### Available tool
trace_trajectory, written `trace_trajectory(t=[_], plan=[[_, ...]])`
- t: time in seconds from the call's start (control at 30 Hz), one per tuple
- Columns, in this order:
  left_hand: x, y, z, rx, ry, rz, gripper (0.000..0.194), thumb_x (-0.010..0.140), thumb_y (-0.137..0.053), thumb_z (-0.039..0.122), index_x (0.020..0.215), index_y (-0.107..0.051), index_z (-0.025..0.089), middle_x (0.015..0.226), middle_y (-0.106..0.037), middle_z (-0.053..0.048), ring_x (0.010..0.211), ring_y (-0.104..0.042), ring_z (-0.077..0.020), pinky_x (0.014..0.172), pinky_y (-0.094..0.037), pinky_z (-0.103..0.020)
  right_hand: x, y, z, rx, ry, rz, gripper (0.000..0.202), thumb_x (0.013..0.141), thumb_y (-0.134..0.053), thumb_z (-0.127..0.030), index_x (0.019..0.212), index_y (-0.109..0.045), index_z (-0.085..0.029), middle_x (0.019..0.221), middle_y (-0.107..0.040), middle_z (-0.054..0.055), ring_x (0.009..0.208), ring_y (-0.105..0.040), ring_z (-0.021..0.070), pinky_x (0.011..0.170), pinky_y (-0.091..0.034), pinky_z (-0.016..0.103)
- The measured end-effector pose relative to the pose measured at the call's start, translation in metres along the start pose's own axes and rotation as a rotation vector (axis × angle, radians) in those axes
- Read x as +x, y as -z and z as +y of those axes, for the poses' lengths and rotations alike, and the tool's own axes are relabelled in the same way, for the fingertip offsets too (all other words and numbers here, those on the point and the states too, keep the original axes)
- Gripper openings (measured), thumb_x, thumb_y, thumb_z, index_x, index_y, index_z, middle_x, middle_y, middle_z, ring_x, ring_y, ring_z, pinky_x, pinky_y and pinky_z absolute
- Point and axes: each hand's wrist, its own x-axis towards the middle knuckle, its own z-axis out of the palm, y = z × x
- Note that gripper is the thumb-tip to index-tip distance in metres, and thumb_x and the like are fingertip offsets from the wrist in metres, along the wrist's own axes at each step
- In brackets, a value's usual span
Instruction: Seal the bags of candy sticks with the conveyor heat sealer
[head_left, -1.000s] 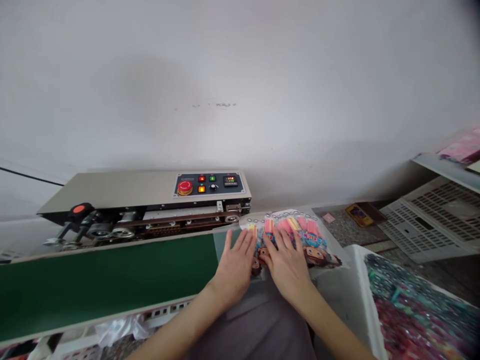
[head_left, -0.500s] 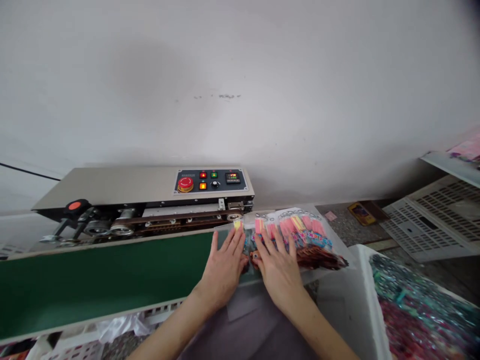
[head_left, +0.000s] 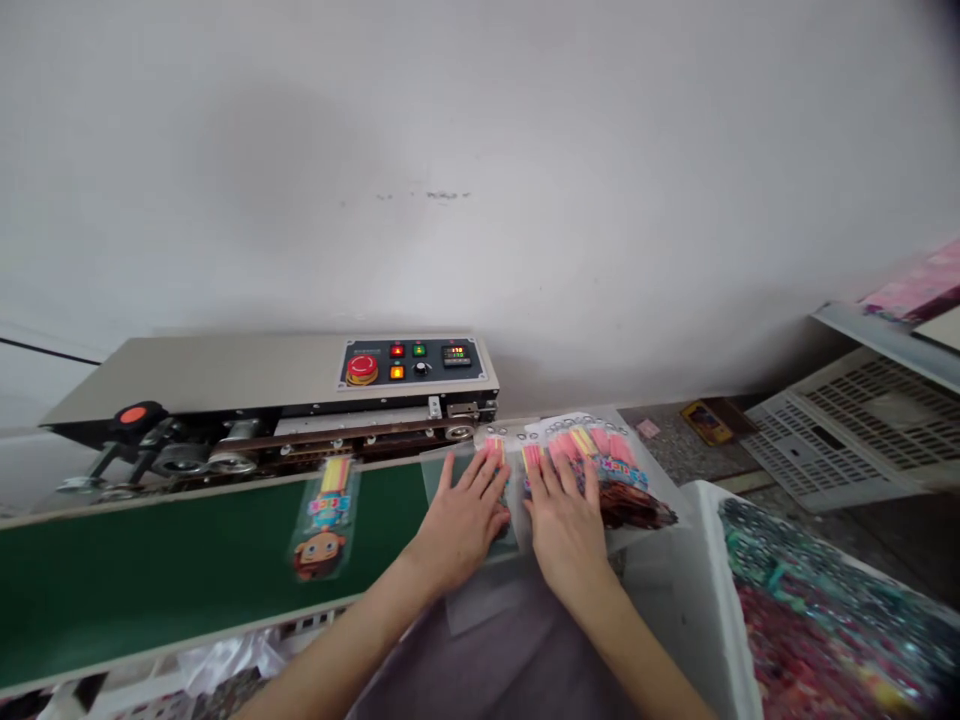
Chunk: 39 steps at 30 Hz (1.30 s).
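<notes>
My left hand (head_left: pixel 465 515) lies with fingers spread on a clear packet with a pink and yellow top, at the right end of the green belt (head_left: pixel 225 535). Beside it, my right hand (head_left: pixel 566 510) rests flat, fingers apart, on another packet at the left edge of a fanned pile of packets (head_left: pixel 634 490). The pile shows pink and yellow tops, metal rings and brown lower parts. Further left, a single packet (head_left: pixel 322 525) with a brown face figure lies on the belt, below the machine's rollers. My palms and fingers partly cover the packets beneath them.
Behind the belt stands the sealing machine (head_left: pixel 300 375) with lit buttons and a red knob. A white foam box (head_left: pixel 709 560) of glossy green and red items is at the lower right. A grey crate (head_left: pixel 840 430) and a shelf edge (head_left: pixel 885 335) lie beyond.
A packet now shows on the belt, left of my hands, where bare green was visible. Under my left hand is a pink-topped packet instead of the yellow-topped one. The view has shifted slightly.
</notes>
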Motion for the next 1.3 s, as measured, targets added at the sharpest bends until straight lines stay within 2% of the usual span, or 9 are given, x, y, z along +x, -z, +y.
trace_trajectory(t=[0.17, 0.33, 0.43, 0.53, 0.63, 0.73, 0.83, 0.97, 1.3], plan=[[-0.02, -0.002, -0.003, 0.032, 0.082, 0.004, 0.054, 0.106, -0.027, 0.041, 0.155, -0.035, 0.019, 0.165, -0.027, -0.009, 0.153, -0.021, -0.0266, 0.122, -0.013, -0.063, -0.001, -0.005, -0.019, 0.056, -0.031, -0.003, 0.04, 0.099, -0.047, -0.023, 0.134, -0.061, -0.012, 0.141, -0.059, 0.018, 0.136, -0.047, 0.0365, 0.118, -0.013, 0.063], [-0.037, 0.019, -0.015, 0.072, 0.204, -0.04, 0.049, 0.104, -0.034, 0.034, 0.149, -0.046, 0.017, 0.159, -0.039, -0.012, 0.148, -0.033, -0.0319, 0.119, -0.016, -0.067, 0.005, -0.001, -0.048, 0.156, 0.0, -0.01, 0.041, 0.098, -0.049, -0.02, 0.136, -0.058, -0.011, 0.143, -0.057, 0.019, 0.136, -0.047, 0.0354, 0.117, -0.017, 0.062], [-0.039, 0.033, -0.019, 0.092, 0.298, -0.008, 0.048, 0.104, -0.035, 0.036, 0.142, -0.054, 0.014, 0.154, -0.045, -0.016, 0.145, -0.037, -0.0359, 0.118, -0.016, -0.069, 0.004, 0.014, -0.051, 0.195, 0.034, 0.017, 0.039, 0.099, -0.047, -0.025, 0.135, -0.06, -0.014, 0.142, -0.059, 0.015, 0.134, -0.047, 0.034, 0.116, -0.019, 0.061], [-0.026, 0.038, -0.012, 0.035, 0.259, -0.014, 0.049, 0.106, -0.03, 0.035, 0.142, -0.054, 0.013, 0.154, -0.046, -0.014, 0.145, -0.039, -0.0328, 0.12, -0.018, -0.065, -0.001, 0.037, -0.025, 0.176, 0.02, 0.084, 0.037, 0.1, -0.046, -0.031, 0.131, -0.063, -0.018, 0.14, -0.062, 0.012, 0.134, -0.047, 0.0328, 0.117, -0.019, 0.058], [-0.009, 0.029, 0.002, -0.043, 0.123, -0.077, 0.051, 0.106, -0.027, 0.037, 0.148, -0.047, 0.015, 0.157, -0.042, -0.012, 0.147, -0.035, -0.0293, 0.12, -0.023, -0.062, -0.004, 0.052, 0.024, 0.067, -0.086, 0.152, 0.039, 0.102, -0.042, -0.032, 0.132, -0.063, -0.018, 0.141, -0.061, 0.012, 0.136, -0.045, 0.0322, 0.116, -0.021, 0.056], [-0.001, 0.013, 0.011, -0.06, 0.084, -0.086, 0.054, 0.106, -0.027, 0.042, 0.151, -0.042, 0.016, 0.161, -0.035, -0.012, 0.15, -0.028, -0.0303, 0.118, -0.024, -0.065, -0.004, 0.044, 0.069, -0.031, -0.254, 0.12, 0.042, 0.102, -0.04, -0.036, 0.135, -0.062, -0.021, 0.138, -0.062, 0.012, 0.132, -0.048, 0.0326, 0.111, -0.029, 0.056], [-0.006, 0.002, 0.009, -0.052, 0.085, -0.045, 0.054, 0.106, -0.027, 0.043, 0.153, -0.038, 0.019, 0.163, -0.032, -0.01, 0.152, -0.023, -0.0297, 0.118, -0.021, -0.067, -0.008, 0.017, 0.082, -0.01, -0.307, 0.005, 0.048, 0.103, -0.038, -0.037, 0.145, -0.052, -0.021, 0.145, -0.056, 0.013, 0.128, -0.053, 0.0301, 0.103, -0.041, 0.049], [-0.013, 0.001, 0.001, -0.019, 0.087, -0.015, 0.052, 0.106, -0.029, 0.041, 0.154, -0.037, 0.021, 0.164, -0.029, -0.008, 0.153, -0.021, -0.0284, 0.119, -0.017, -0.067, -0.018, -0.009, 0.053, -0.052, -0.249, 0.038, 0.051, 0.102, -0.042, -0.041, 0.149, -0.047, -0.021, 0.157, -0.04, 0.018, 0.143, -0.037, 0.0361, 0.11, -0.032, 0.059], [-0.039, 0.017, -0.02, 0.069, 0.199, -0.043, 0.049, 0.103, -0.036, 0.033, 0.15, -0.044, 0.018, 0.162, -0.033, -0.013, 0.151, -0.027, -0.031, 0.118, -0.02, -0.066, -0.004, -0.009, -0.017, 0.124, -0.004, 0.042, 0.044, 0.1, -0.048, -0.033, 0.142, -0.056, -0.023, 0.156, -0.043, 0.013, 0.146, -0.035, 0.0341, 0.117, -0.025, 0.057]])
